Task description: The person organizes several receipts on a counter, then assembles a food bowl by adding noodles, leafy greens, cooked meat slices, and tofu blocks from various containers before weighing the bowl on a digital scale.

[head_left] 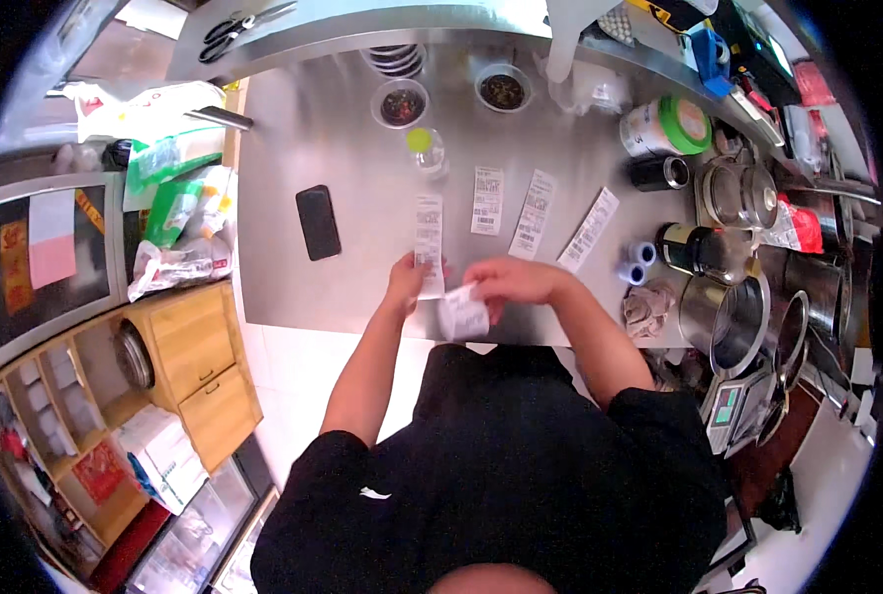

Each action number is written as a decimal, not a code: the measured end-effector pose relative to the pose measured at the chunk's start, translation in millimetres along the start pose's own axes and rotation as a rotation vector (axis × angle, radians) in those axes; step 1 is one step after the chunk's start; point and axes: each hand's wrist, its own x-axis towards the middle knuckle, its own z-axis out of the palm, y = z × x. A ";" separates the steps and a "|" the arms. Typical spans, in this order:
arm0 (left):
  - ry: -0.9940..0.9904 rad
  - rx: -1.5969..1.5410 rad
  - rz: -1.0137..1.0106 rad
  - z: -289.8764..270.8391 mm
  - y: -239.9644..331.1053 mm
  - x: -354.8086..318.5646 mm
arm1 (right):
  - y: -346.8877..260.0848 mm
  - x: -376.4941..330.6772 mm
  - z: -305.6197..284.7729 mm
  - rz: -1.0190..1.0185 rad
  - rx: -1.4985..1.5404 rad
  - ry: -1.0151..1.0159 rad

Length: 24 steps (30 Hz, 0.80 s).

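My left hand (405, 284) pinches the left edge of a long printed receipt (429, 233) near the table's front edge. Closed on a second, curled paper slip (463, 315) is my right hand (514, 281), just to the right; the slip is slightly blurred. Three more receipts, a short one (487, 201), a longer one (533, 213) and a slanted one (589, 230), lie in a row beyond my right hand. Past the far end of the held receipt stands a clear bottle with a yellow-green cap (419, 141).
A black phone (318, 223) lies left on the steel table (273, 129). Two bowls of dark food, one left (401, 103) and one right (503, 89), stand at the back. Right are a green-lidded tub (664, 127), jars, blue-white rolls (637, 259), a crumpled cloth (649, 307) and metal pots (724, 322).
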 end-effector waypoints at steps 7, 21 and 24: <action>-0.202 -0.357 -0.243 -26.0 -15.4 -6.2 | 81.7 128.0 9.1 -0.197 -0.671 1.080; -0.227 -0.005 -0.253 -46.4 -13.4 -25.3 | 49.1 125.3 30.2 -0.188 -0.722 1.483; -0.272 -0.056 -0.174 -55.0 -29.6 -16.9 | 49.9 122.1 12.5 -0.126 -0.701 1.824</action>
